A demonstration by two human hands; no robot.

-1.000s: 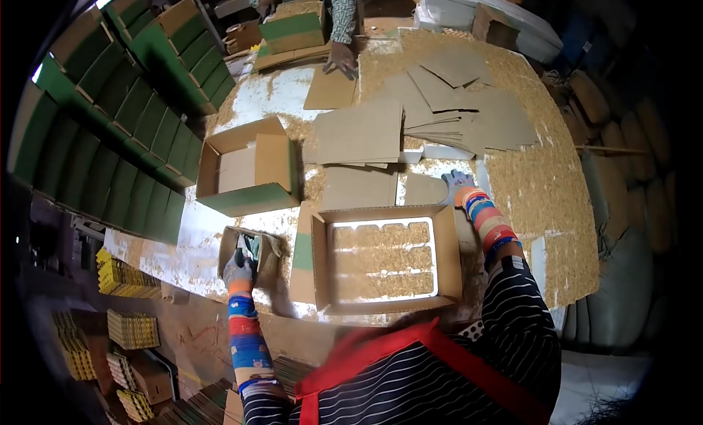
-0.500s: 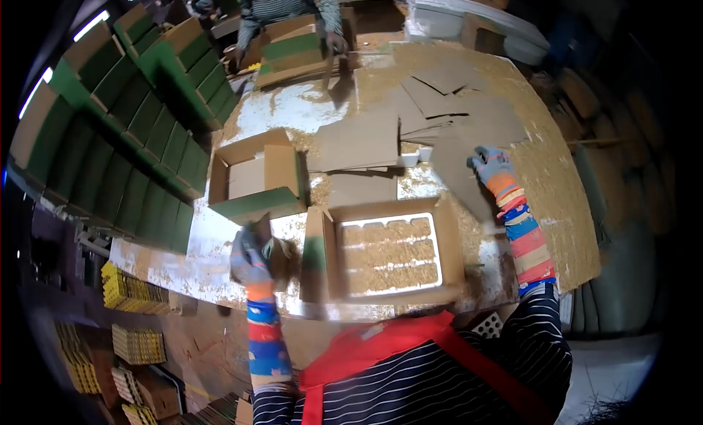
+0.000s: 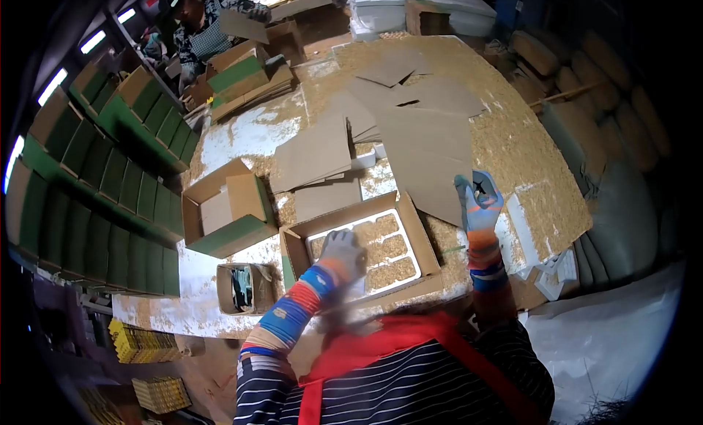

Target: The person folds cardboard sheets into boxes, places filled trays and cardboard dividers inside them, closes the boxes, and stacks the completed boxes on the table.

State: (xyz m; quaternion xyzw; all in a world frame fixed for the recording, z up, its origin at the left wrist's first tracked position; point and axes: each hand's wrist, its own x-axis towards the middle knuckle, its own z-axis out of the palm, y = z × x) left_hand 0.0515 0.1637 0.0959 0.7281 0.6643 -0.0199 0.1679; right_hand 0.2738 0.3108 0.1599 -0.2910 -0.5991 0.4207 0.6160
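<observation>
My left hand (image 3: 341, 254), in a grey glove, is over the left part of a white tray (image 3: 414, 258) with several compartments of tan, sawdust-like grains. Its fingers are bent down and pressed together, and whatever they may hold is hidden. The tray lies inside an open cardboard box (image 3: 422, 242). To the right, my right hand (image 3: 481, 205) is raised beside the edge of a large cardboard sheet (image 3: 428, 150). Its thumb and fingers curl around a small dark thing (image 3: 480, 183) that I cannot make out.
A small container (image 3: 224, 292) of dark flat pieces stands left of the box. Behind it sits another open box (image 3: 220, 235). Green-and-brown boxes (image 3: 102, 180) are stacked at left. White foam pieces (image 3: 553, 275) are at the right edge. Across the table, a person (image 3: 212, 30) handles cardboard.
My left hand has moved from the small container to the tray. My right hand has come lower and nearer, off the cardboard sheet. The view has shifted; the person opposite now raises a cardboard piece.
</observation>
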